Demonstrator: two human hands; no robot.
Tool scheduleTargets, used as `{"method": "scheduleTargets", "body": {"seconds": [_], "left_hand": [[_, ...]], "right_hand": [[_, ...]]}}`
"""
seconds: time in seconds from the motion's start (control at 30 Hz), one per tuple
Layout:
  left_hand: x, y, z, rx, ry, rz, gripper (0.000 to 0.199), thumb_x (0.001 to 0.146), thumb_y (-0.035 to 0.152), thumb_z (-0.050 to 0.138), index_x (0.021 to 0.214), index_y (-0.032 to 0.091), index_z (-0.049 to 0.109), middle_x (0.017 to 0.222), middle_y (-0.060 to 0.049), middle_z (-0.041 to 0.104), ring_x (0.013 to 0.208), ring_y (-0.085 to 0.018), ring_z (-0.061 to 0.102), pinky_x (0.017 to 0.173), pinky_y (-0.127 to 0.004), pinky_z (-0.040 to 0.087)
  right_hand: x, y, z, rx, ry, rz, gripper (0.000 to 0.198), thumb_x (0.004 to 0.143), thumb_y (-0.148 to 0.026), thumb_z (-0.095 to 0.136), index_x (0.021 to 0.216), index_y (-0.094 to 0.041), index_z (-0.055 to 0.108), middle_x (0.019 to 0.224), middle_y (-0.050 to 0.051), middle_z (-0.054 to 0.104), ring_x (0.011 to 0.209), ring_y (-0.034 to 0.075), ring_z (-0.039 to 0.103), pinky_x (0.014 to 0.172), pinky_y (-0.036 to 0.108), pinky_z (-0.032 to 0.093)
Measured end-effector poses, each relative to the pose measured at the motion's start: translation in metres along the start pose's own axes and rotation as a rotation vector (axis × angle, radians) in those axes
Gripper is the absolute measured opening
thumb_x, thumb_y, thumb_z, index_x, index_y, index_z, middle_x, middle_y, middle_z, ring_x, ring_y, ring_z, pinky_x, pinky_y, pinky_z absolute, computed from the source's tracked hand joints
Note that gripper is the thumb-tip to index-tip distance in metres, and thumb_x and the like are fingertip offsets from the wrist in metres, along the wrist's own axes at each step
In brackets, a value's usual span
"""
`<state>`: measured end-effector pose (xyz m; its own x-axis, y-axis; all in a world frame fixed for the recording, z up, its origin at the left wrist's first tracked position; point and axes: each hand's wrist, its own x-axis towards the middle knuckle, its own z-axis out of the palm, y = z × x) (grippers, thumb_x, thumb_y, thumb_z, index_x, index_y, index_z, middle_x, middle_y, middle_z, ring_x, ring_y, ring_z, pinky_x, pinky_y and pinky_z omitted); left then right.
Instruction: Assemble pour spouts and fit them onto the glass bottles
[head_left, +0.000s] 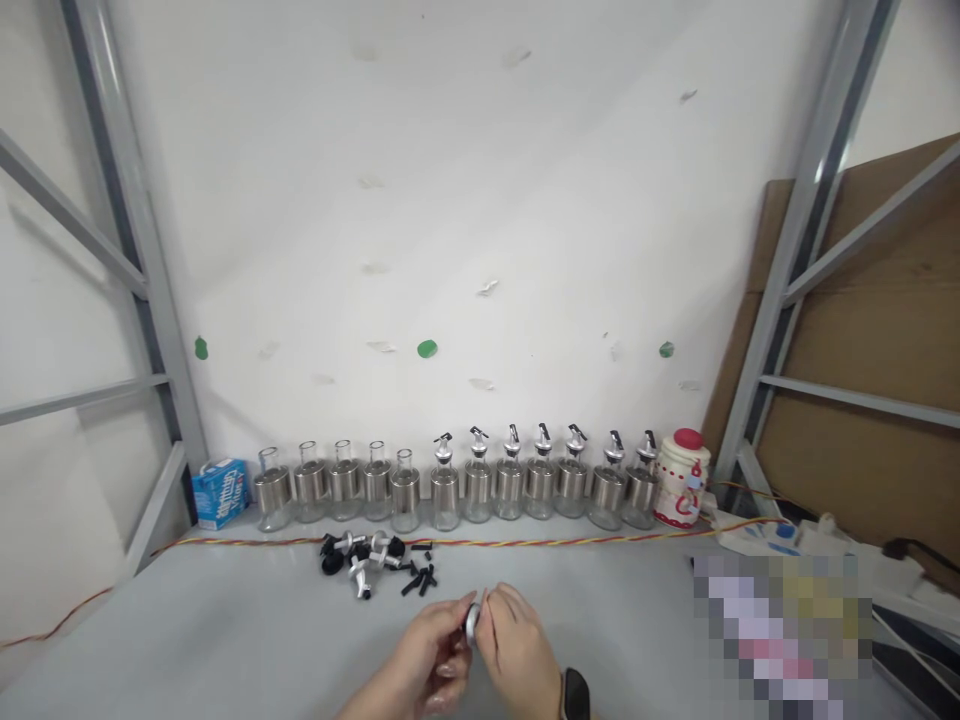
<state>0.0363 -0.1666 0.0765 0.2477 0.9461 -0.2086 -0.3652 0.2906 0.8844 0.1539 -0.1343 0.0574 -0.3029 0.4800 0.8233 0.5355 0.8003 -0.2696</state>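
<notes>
Near the table's front, my left hand grips a silver and black pour spout by its edge. My right hand is closed against the other side of the spout, its fingertips pinched together and covering most of that end. Beyond my hands, to the left, lies a pile of loose silver and black pour spouts. Small black plastic pieces are scattered beside the pile.
Along the wall stand glass bottles with steel sleeves: several open-necked ones left, several with spouts right. A blue carton and a white red-lidded jar flank them. A twisted cord crosses the table; power strips lie right.
</notes>
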Motion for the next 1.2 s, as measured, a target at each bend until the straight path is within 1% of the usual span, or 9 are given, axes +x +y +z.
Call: {"method": "scheduleTargets", "body": {"seconds": [0.1,0.17,0.3,0.4,0.53,0.73,0.87,1.0,1.2], "left_hand": [[-0.002,0.002,0.003,0.147,0.033,0.066,0.044,0.066,0.064,0.043,0.063,0.021,0.034,0.037,0.011,0.029,0.025,-0.004,0.019,0.023,-0.016,0.018],[-0.006,0.005,0.004,0.393,0.101,0.265,0.041,0.073,0.061,0.035,0.067,0.02,0.036,0.04,0.008,0.036,0.029,-0.007,0.033,0.029,-0.018,0.028],[-0.018,0.011,-0.001,1.054,0.2,0.652,0.025,0.084,0.039,0.033,0.078,0.018,0.046,0.07,-0.002,0.053,0.065,-0.014,0.051,0.062,-0.024,0.04],[-0.022,0.014,-0.005,1.36,0.197,0.67,0.02,0.085,0.03,0.031,0.088,0.018,0.047,0.086,-0.006,0.054,0.076,-0.016,0.052,0.068,-0.026,0.039],[-0.025,0.019,-0.002,1.543,0.237,0.597,0.019,0.085,0.028,0.032,0.091,0.019,0.048,0.09,-0.006,0.055,0.076,-0.018,0.054,0.065,-0.025,0.038],[-0.029,0.022,-0.002,1.368,0.18,0.622,0.03,0.084,0.039,0.031,0.076,0.018,0.05,0.072,-0.002,0.055,0.067,-0.016,0.05,0.061,-0.023,0.035],[-0.024,0.016,-0.001,1.036,0.115,0.569,0.036,0.086,0.038,0.025,0.071,0.017,0.05,0.059,0.0,0.051,0.057,-0.011,0.048,0.057,-0.019,0.034],[-0.016,0.007,0.002,0.796,-0.021,0.432,0.036,0.081,0.047,0.034,0.076,0.016,0.05,0.052,0.002,0.047,0.046,-0.009,0.044,0.045,-0.017,0.034],[-0.018,0.005,0.003,0.805,-0.002,0.332,0.045,0.08,0.05,0.034,0.07,0.013,0.057,0.049,0.003,0.046,0.038,-0.006,0.04,0.039,-0.015,0.029]], "right_hand": [[0.007,0.001,-0.006,0.146,-0.087,0.042,0.029,0.085,-0.025,0.026,0.062,-0.018,0.042,0.056,0.001,0.046,0.055,0.014,0.043,0.055,0.026,0.035],[0.013,-0.002,-0.009,0.39,-0.173,0.282,0.029,0.087,-0.031,0.026,0.065,-0.019,0.04,0.058,-0.001,0.044,0.055,0.012,0.042,0.053,0.023,0.036],[0.018,-0.008,-0.005,0.86,-0.298,0.719,0.036,0.084,-0.048,0.027,0.068,-0.019,0.04,0.048,-0.006,0.036,0.042,0.009,0.038,0.043,0.02,0.034],[0.018,-0.007,0.003,0.976,-0.29,0.852,0.043,0.077,-0.059,0.032,0.064,-0.018,0.04,0.039,-0.008,0.032,0.033,0.008,0.033,0.035,0.02,0.029],[0.018,-0.003,0.003,0.964,-0.275,0.893,0.046,0.073,-0.062,0.035,0.064,-0.018,0.042,0.042,-0.008,0.034,0.033,0.007,0.034,0.033,0.019,0.027],[0.022,-0.001,-0.008,0.854,-0.352,0.824,0.044,0.073,-0.057,0.042,0.056,-0.016,0.041,0.04,-0.007,0.033,0.035,0.006,0.034,0.034,0.017,0.025],[0.024,-0.005,-0.011,1.063,-0.594,0.95,0.05,0.073,-0.06,0.036,0.056,-0.015,0.046,0.035,-0.006,0.037,0.026,0.006,0.032,0.027,0.017,0.017],[0.02,-0.009,-0.013,1.196,-0.703,1.008,0.049,0.074,-0.057,0.036,0.058,-0.013,0.05,0.039,-0.002,0.047,0.025,0.005,0.035,0.027,0.015,0.017],[0.018,-0.018,-0.02,1.408,-0.863,1.025,0.033,0.076,-0.039,0.038,0.066,-0.013,0.055,0.049,0.003,0.058,0.025,0.002,0.028,0.028,0.014,0.015]]}}
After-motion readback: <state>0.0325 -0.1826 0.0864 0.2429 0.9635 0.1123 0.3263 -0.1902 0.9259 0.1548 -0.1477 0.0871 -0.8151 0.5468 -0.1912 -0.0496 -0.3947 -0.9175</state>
